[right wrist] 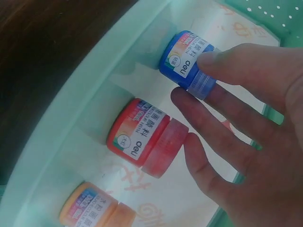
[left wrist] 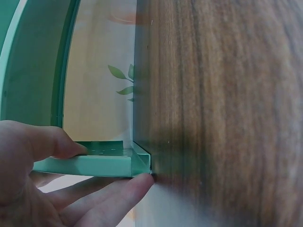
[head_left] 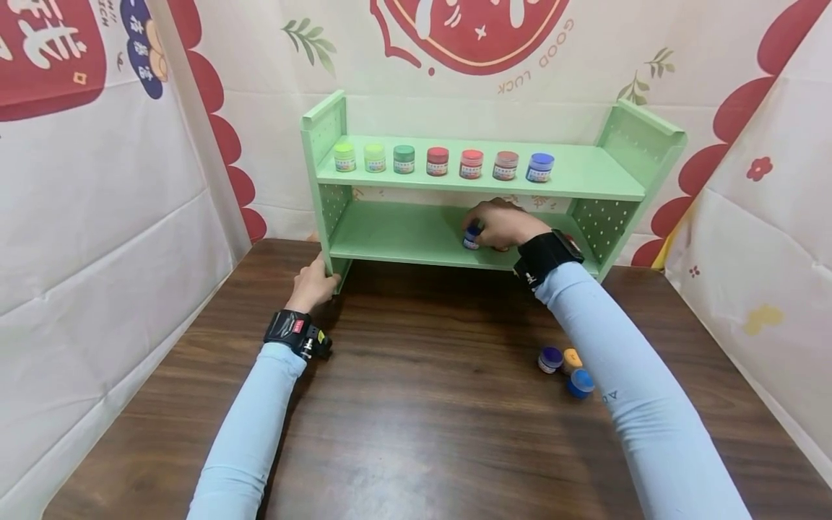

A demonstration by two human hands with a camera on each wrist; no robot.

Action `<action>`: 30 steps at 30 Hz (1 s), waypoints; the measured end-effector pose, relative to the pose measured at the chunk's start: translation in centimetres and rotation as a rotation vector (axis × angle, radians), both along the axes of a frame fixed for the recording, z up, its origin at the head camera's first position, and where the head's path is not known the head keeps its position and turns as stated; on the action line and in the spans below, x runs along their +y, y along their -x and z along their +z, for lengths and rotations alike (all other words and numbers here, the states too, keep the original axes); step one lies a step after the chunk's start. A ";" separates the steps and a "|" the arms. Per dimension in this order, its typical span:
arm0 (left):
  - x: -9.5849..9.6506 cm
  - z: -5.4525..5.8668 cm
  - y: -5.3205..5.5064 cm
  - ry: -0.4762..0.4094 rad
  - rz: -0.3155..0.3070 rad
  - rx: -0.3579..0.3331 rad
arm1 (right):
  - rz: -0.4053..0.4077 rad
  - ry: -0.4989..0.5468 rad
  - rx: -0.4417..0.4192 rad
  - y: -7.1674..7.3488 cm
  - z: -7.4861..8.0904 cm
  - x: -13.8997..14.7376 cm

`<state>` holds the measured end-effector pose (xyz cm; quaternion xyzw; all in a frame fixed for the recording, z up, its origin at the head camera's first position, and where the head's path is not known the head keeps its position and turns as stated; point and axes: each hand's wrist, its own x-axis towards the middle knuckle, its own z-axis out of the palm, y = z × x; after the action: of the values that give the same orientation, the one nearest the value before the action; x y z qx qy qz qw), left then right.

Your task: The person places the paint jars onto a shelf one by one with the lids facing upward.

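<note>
On the lower board of a green two-tier shelf, my right hand pinches a blue paint jar. In the right wrist view the thumb lies across the jar's label near its lid, with fingers on the opposite side. A red paint jar stands beside it, close to the fingertips, and an orange paint jar is further along. My left hand grips the foot of the shelf's left side panel, thumb on one face and fingers behind it, down at the tabletop.
Several paint jars, from a yellow-green one to a blue one, stand in a row on the upper board. A purple jar, a yellow jar and a light-blue jar sit on the wooden table by the right forearm.
</note>
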<state>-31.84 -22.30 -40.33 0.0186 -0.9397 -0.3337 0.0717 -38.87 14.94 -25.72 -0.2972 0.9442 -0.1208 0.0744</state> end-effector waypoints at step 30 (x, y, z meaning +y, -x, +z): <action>0.0 0.0 -0.2 -0.006 -0.006 0.007 | -0.033 0.074 0.069 -1.3 0.5 0.2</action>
<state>-31.68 -22.33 -40.37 0.0148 -0.9386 -0.3366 0.0739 -37.56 15.14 -25.23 -0.2882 0.9458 -0.1466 0.0289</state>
